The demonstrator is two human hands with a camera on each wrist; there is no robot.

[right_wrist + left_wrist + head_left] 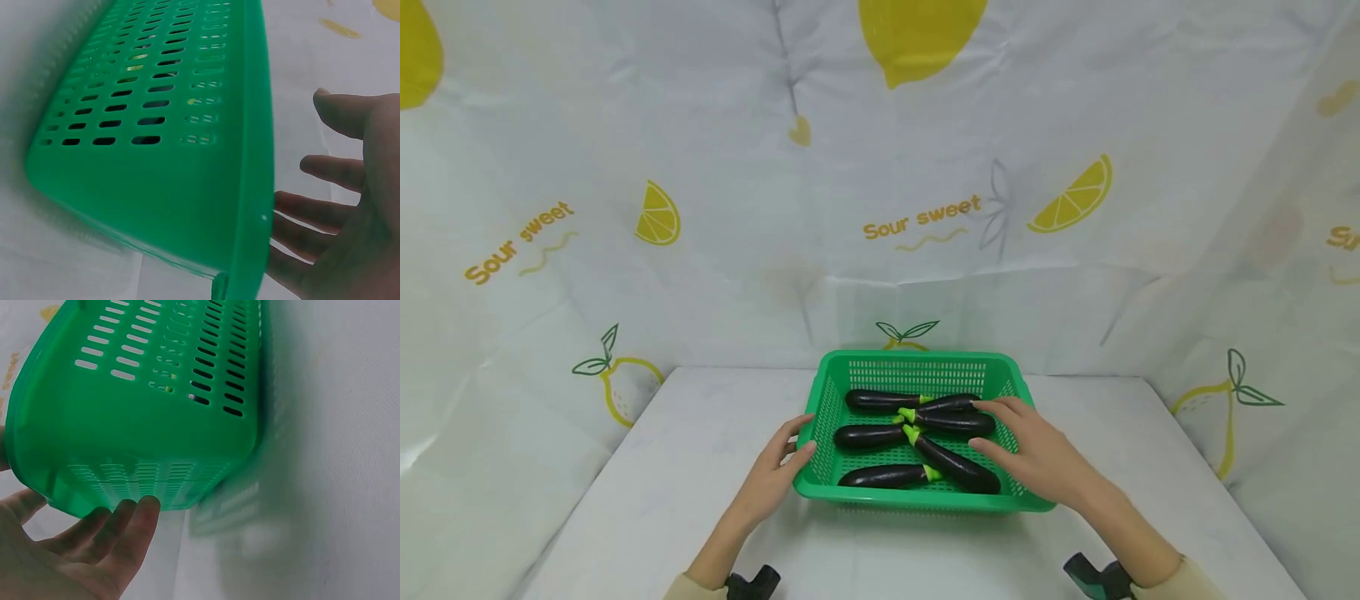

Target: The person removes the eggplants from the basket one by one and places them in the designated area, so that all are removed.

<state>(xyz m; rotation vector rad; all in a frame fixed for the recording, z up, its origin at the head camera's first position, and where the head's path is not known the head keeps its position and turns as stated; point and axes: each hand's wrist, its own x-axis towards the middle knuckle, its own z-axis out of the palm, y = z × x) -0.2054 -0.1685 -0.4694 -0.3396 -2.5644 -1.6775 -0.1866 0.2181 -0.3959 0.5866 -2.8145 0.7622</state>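
Basket (pixel 925 499) seems light, stiff: grip its ends. Left hand (pixel 769 473), fingers loose, touches its left; right hand (pixel 1037 448), released, overhangs its right.

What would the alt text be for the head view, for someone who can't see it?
A green basket holding six visible dark eggplants sits on a white table, with a person's left hand at its left rim and right hand over its right side. Behind it hangs a lemon-patterned sheet.
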